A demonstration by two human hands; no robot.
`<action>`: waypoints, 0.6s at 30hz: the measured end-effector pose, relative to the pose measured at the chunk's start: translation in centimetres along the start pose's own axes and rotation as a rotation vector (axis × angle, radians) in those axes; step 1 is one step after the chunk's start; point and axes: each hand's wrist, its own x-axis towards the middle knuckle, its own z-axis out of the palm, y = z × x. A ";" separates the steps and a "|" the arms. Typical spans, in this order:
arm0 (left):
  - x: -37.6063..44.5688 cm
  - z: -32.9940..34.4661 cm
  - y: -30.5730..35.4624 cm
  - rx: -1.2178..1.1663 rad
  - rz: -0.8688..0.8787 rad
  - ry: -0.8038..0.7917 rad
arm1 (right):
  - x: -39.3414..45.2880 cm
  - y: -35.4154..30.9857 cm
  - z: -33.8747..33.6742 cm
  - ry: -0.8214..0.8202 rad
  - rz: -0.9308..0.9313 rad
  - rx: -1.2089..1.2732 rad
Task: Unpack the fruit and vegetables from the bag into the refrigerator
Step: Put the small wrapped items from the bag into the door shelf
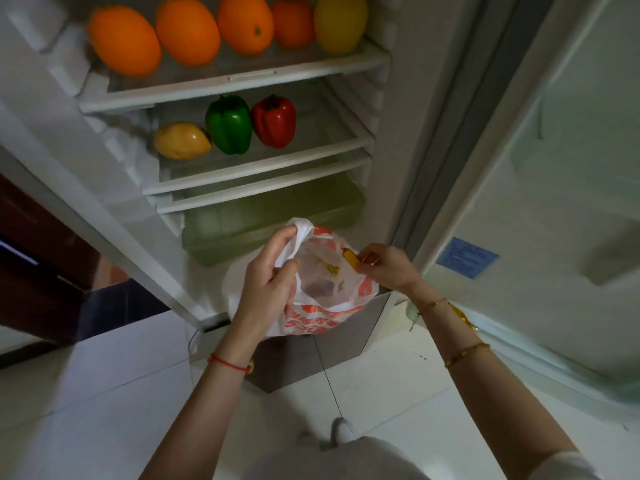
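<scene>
**Small yellow item coming out of the bag at the open refrigerator**

A pale tiled floor (104, 393) runs up to the open refrigerator (391, 140), its door (554, 168) swung wide on the right. In front of the bottom of the cabinet hangs the bag (332, 289), thin white plastic with orange print. The left hand (273, 271) is closed around the bunched handle at the bag's left rim, holding the mouth open. The right hand (384, 265) is at the right rim, fingertips pinched on a small yellow-orange piece of produce (349, 259) that is too small to name. Something dark remains at the bottom of the bag, so the unpacking looks nearly, not fully, done.

Outward from there: the pale green crisper drawer (270, 220) sits just behind the bag. On the middle shelf (263, 168), toward its left end, stand a mango (181, 140), a green pepper (229, 124) and a red pepper (274, 121), side by side. The top shelf (242, 81) carries four oranges (187, 34) in a row and a yellow fruit (341, 22) at its right end.

To do this step well, I would lift the piece clear of the rim before moving it, keep the left hand's hold steady so the bag does not collapse, and set it on the bare right half of the middle shelf, away from the front edge so it cannot roll out.
</scene>
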 end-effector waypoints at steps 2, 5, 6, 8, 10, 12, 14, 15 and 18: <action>-0.3 0.4 0.1 0.011 0.008 -0.020 | -1.8 0.7 -1.0 0.056 0.036 0.002; -0.5 1.0 0.3 0.042 0.033 -0.053 | -4.5 2.2 -2.8 0.171 0.083 0.053; -0.5 1.3 0.3 0.049 0.037 -0.058 | -5.4 2.9 -3.4 0.220 0.096 0.073; -0.5 1.9 0.5 0.054 0.041 -0.067 | -7.2 4.6 -4.4 0.290 0.117 0.064; -0.3 2.4 0.7 0.075 0.037 -0.080 | -8.6 6.6 -5.0 0.301 0.175 -0.004; -0.3 2.9 0.8 0.090 0.043 -0.085 | -9.4 8.7 -5.1 0.301 0.270 -0.087; -0.1 3.2 0.7 0.092 0.054 -0.086 | -9.9 10.4 -4.9 0.263 0.359 -0.153; -0.1 3.4 0.7 0.095 0.054 -0.091 | -10.1 10.9 -4.7 0.233 0.385 -0.180; -0.3 3.8 0.8 0.108 0.032 -0.096 | -10.3 12.0 -3.7 0.158 0.404 -0.224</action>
